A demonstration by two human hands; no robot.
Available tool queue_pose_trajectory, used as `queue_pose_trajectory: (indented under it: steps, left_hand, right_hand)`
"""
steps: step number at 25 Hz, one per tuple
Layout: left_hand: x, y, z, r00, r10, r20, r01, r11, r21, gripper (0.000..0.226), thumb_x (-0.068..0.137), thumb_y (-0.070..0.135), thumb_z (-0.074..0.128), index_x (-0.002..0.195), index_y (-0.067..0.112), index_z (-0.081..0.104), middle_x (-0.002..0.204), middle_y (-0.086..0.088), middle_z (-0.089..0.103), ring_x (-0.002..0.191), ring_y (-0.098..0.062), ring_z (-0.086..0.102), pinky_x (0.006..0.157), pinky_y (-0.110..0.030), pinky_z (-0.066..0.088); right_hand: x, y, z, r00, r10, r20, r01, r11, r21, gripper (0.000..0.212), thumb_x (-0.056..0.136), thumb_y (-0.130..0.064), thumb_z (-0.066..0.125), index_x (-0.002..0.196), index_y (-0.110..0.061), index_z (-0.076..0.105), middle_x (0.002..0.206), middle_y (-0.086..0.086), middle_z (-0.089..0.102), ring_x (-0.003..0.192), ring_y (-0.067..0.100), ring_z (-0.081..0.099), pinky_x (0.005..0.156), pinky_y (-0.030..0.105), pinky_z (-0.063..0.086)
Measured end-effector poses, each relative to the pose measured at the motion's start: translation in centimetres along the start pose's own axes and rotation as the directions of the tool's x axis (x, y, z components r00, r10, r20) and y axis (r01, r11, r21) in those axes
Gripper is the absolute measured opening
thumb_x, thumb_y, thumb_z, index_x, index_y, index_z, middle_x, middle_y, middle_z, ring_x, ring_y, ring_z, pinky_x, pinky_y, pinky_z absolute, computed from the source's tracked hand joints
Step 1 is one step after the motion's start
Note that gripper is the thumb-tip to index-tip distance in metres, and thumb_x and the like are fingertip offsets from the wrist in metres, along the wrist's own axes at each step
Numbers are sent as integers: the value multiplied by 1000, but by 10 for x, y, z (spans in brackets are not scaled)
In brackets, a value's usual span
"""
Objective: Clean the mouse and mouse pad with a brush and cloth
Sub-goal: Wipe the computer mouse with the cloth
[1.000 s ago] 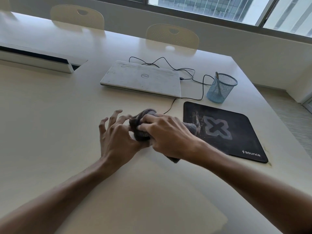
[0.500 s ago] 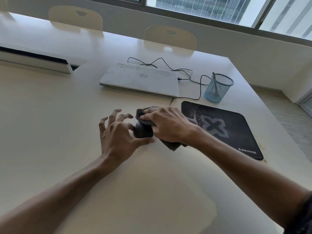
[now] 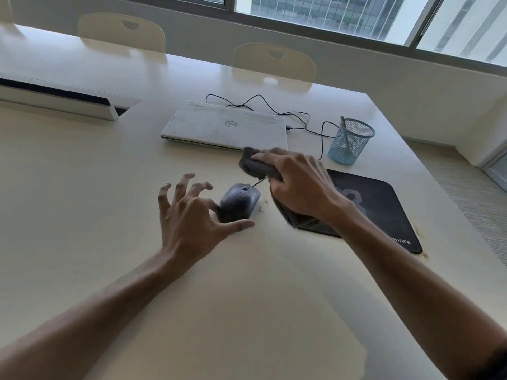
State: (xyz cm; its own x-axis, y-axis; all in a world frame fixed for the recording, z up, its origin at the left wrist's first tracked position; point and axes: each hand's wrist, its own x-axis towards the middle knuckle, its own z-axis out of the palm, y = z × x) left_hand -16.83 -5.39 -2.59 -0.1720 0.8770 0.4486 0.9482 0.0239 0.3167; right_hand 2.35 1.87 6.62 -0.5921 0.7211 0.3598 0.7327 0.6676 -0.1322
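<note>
The cream table (image 3: 82, 215) fills most of your view, with two pale chairs (image 3: 274, 61) tucked in at its far edge under the window. A closed white laptop (image 3: 219, 127) lies flat near the far side, and a thin black cable (image 3: 301, 119) runs from its right edge and loops across the table. To the right, the black mouse pad (image 3: 384, 204) lies flat, its near left corner hidden under your right arm. Just beyond the pad stands a blue mesh pen cup (image 3: 349, 142) with what looks like a brush handle in it, though the mesh makes that hard to tell.

Your right hand (image 3: 304, 190) is curled round the grey cloth (image 3: 253, 164), gripping it above the table between the laptop and the mouse; one end of the cloth sticks out past your fingers and the rest hangs below your wrist. Your left hand (image 3: 189, 215) is spread with the fingers arched, and its thumb lies along the near end of the grey mouse (image 3: 240, 200), steadying it. The mouse sits on the bare table just left of the pad, its cord leading off under the cloth.
</note>
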Motion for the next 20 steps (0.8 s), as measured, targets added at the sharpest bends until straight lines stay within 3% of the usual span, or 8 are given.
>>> queue_pose_trajectory:
  steps: [2,4,7,10,12,16,20]
  left_hand:
    - [4,-5,-3,1000,16,-24,-17,999,-29,83,60,95,44,82,23,77,121,6,63,134,-18,37,111,-48,17]
    - [12,-13,-6,997,76,-15,-77,987,-143,84,67,89,45,107,20,73,125,6,61,133,-14,38,111,-44,20]
    - [32,-27,-10,961,218,167,-126,892,-435,85,67,76,55,138,29,52,142,11,48,139,-1,25,113,-38,17]
    - [46,-35,-9,849,373,374,-147,847,-512,89,62,72,61,142,40,39,149,22,34,143,8,9,118,-49,6]
    - [47,-38,-3,800,415,434,-166,848,-504,93,60,72,65,142,44,32,149,27,27,142,11,3,119,-49,-2]
    - [48,-40,3,799,436,414,-189,836,-516,96,60,71,69,144,43,34,152,19,32,144,8,4,117,-51,-10]
    - [48,-42,4,800,451,395,-187,814,-550,85,60,68,72,137,39,49,148,20,39,144,7,7,116,-53,-13]
  right_hand:
    - [2,14,1,998,68,-7,-68,997,-31,54,90,-19,55,142,-30,56,143,-13,58,107,26,66,83,32,48]
    - [-1,17,3,997,72,11,-71,997,-26,53,89,-19,56,141,-31,57,143,-15,58,110,25,66,83,32,48]
    - [-5,12,5,998,6,61,-5,1000,-18,52,88,-21,55,139,-32,59,144,-16,57,113,25,65,87,34,51]
    - [-4,-1,13,990,-55,131,62,997,-56,52,90,-23,52,141,-34,56,145,-14,55,112,26,64,87,38,52]
    - [-5,-11,21,984,-69,165,85,992,-92,51,93,-22,51,143,-32,54,147,-10,52,116,27,61,88,37,49]
    - [-14,-27,37,979,-79,189,111,980,-167,46,96,-17,50,142,-24,54,153,-4,45,118,28,57,85,39,51]
    - [-34,-41,37,977,-168,135,194,956,-219,41,87,-10,62,127,-17,68,137,2,62,94,28,64,59,36,54]
